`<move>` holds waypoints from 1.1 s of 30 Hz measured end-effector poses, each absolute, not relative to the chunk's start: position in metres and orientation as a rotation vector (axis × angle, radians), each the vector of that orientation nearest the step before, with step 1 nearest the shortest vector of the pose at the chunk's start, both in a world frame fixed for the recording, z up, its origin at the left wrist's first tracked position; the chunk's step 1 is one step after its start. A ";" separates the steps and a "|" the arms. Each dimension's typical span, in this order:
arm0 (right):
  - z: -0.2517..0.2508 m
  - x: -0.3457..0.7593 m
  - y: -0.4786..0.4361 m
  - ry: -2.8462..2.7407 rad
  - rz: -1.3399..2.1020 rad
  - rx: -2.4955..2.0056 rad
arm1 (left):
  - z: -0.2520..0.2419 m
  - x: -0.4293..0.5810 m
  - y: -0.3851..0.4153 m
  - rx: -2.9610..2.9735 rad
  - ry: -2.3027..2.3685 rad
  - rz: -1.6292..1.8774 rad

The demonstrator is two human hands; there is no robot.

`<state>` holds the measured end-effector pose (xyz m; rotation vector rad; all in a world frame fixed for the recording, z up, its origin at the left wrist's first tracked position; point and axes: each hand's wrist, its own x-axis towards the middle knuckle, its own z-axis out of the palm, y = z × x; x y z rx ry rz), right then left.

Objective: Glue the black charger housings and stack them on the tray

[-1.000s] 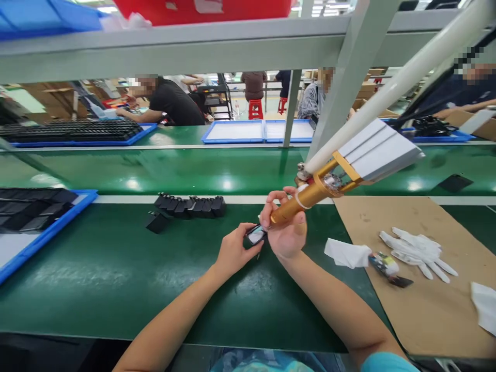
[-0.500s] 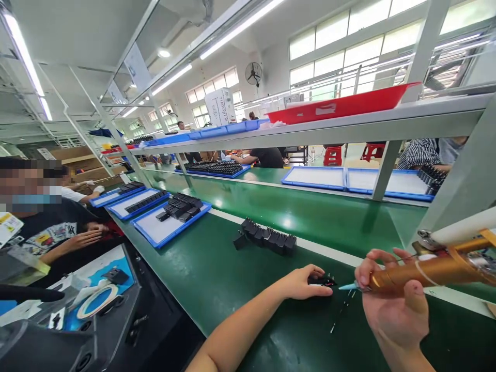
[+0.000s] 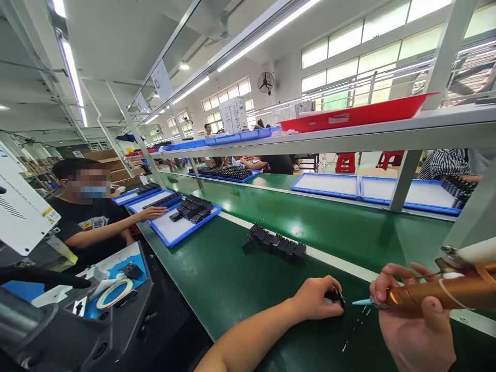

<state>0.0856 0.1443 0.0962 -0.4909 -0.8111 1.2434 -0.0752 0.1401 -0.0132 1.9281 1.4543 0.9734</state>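
Note:
My left hand [image 3: 315, 299] rests low over the green bench, fingers closed around a small black plastic housing [image 3: 334, 295]. The fingers hide much of that housing. In my right hand [image 3: 411, 320] is a glue dispensing gun [image 3: 422, 295] with an amber barrel and a light-blue tapered nozzle [image 3: 362, 302]. The nozzle points left toward the housing, with a small gap between them. Below the nozzle, a trail of small whitish specks [image 3: 351, 333] lies on the bench. Beyond my left hand stands a row of black housings [image 3: 277, 243], one at its left end set apart.
Blue-rimmed trays [image 3: 170, 243] with black housings line the left side. A seated co-worker [image 3: 93, 217] has a hand at one. A machine fixture [image 3: 116, 294] stands at lower left. A shelf [image 3: 349, 132] with a red tray [image 3: 356, 120] crosses above; its post [image 3: 405, 181] rises at right.
The view has swung left. My left hand has turned the black housing, now more covered by the fingers. The nozzle stays close to it. The co-worker's arm has reached out to a tray.

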 end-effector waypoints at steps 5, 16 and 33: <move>0.097 0.086 0.144 -0.807 1.239 -0.504 | 0.000 -0.080 0.138 2.282 1.444 0.744; 0.094 0.086 0.146 -0.806 1.257 -0.306 | 0.018 -0.074 0.116 2.336 1.462 0.855; 0.091 0.086 0.152 -0.867 1.219 -0.283 | -0.003 -0.072 0.125 2.388 1.560 0.790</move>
